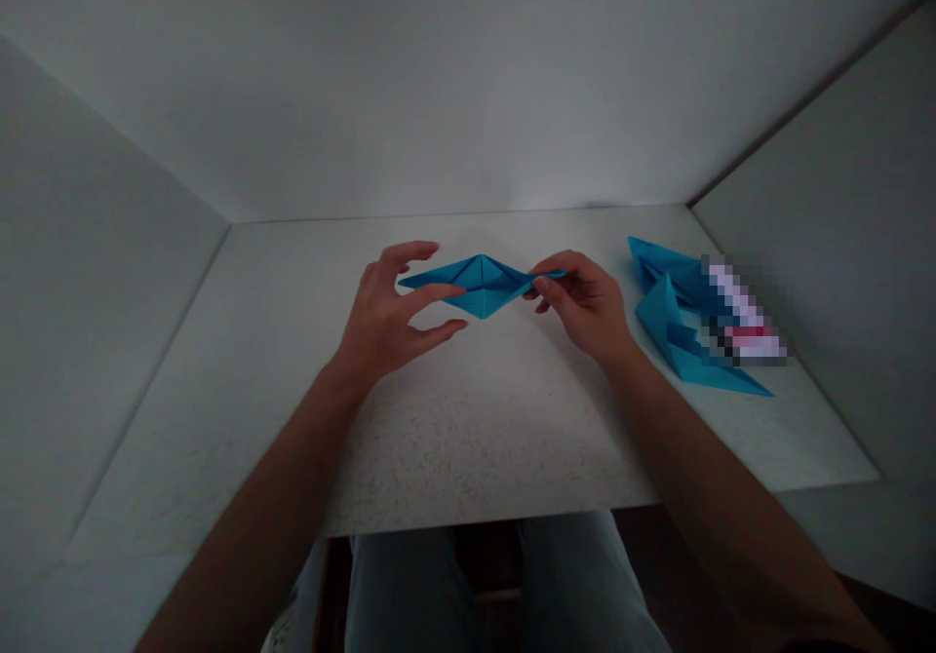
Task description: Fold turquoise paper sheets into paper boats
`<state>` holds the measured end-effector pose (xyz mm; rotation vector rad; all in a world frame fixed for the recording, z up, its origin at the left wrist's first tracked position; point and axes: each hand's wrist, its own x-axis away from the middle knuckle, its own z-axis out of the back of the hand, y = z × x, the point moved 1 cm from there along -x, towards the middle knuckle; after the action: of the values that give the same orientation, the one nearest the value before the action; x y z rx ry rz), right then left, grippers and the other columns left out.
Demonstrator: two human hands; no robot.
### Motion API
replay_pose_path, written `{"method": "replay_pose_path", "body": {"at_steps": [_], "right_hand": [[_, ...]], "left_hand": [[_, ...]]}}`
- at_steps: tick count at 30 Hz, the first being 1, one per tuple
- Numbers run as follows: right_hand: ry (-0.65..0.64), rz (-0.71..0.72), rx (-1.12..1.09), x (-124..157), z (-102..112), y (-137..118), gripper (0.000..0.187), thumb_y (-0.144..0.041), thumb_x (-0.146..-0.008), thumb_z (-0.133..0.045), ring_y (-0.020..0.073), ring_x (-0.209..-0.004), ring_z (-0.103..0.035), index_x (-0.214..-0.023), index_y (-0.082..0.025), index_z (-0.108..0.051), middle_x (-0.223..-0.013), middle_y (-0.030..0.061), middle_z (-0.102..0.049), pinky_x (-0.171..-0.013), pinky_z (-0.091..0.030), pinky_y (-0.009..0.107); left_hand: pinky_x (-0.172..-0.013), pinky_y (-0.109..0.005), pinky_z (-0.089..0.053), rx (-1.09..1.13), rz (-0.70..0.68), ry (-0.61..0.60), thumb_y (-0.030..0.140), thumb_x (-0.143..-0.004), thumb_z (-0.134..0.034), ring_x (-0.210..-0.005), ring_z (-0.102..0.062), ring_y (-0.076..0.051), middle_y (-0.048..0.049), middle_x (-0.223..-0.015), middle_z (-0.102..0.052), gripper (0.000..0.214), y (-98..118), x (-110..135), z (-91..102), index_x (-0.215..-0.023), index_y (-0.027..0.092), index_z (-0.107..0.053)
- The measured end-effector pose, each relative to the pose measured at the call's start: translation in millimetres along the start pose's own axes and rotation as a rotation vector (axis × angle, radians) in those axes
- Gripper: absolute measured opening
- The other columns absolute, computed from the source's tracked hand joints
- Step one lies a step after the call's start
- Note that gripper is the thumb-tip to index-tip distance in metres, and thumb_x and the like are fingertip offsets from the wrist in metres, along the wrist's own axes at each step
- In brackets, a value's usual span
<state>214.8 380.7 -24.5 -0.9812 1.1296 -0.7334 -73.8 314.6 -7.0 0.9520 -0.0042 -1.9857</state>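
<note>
A blue folded paper boat [483, 288] is held over the middle of the white tabletop, its long points facing left and right. The fingers and thumb of my right hand [581, 300] pinch its right point. Around its left end, my left hand [399, 302] has its fingers spread apart, with one finger lying in front of the paper. Whether that finger touches the boat I cannot tell. The boat's centre rises in a small peak with creases running out from it.
Two more blue paper boats, one at the back [658, 263] and one nearer [669, 331], lie at the right of the white tabletop [468, 458]. A blurred, pixelated patch covers something beside them. White walls enclose the table at the back, left and right.
</note>
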Motion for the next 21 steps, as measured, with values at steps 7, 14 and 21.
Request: {"method": "replay_pose_path", "body": {"at_steps": [7,14,21], "right_hand": [[-0.021,0.002,-0.032,-0.5,1.9,-0.5,0.032,-0.054,-0.096,-0.086,0.0179,-0.081,-0.08,-0.103,-0.026,-0.073,-0.094,0.0016,-0.075,-0.056,-0.067,0.026],[-0.026,0.051,0.002,-1.1,7.5,2.5,0.029,-0.049,-0.094,-0.089,0.0177,-0.087,-0.08,-0.105,-0.027,-0.072,-0.102,0.0019,-0.076,-0.059,-0.068,0.026],[-0.16,0.134,0.214,2.2,5.0,5.1,0.041,-0.041,-0.086,-0.095,0.0188,-0.087,-0.08,-0.122,-0.029,-0.08,-0.113,0.0039,-0.082,-0.063,-0.066,0.026]], "left_hand": [[-0.094,-0.042,-0.057,-0.04,0.081,-0.095,0.037,-0.101,-0.079,-0.105,-0.081,-0.026,-0.005,-0.118,-0.086,0.009,-13.6,2.5,-6.5,-0.102,0.032,-0.086],[-0.087,-0.039,-0.057,-0.081,0.019,0.043,0.034,-0.101,-0.081,-0.101,-0.082,-0.024,-0.0053,-0.118,-0.087,0.007,-11.1,2.4,-4.5,-0.102,0.029,-0.086],[-0.081,-0.035,-0.06,-0.155,-0.204,0.051,0.029,-0.105,-0.076,-0.095,-0.081,-0.022,-0.0071,-0.115,-0.086,0.008,-3.7,3.9,-8.6,-0.103,0.023,-0.081]]}}
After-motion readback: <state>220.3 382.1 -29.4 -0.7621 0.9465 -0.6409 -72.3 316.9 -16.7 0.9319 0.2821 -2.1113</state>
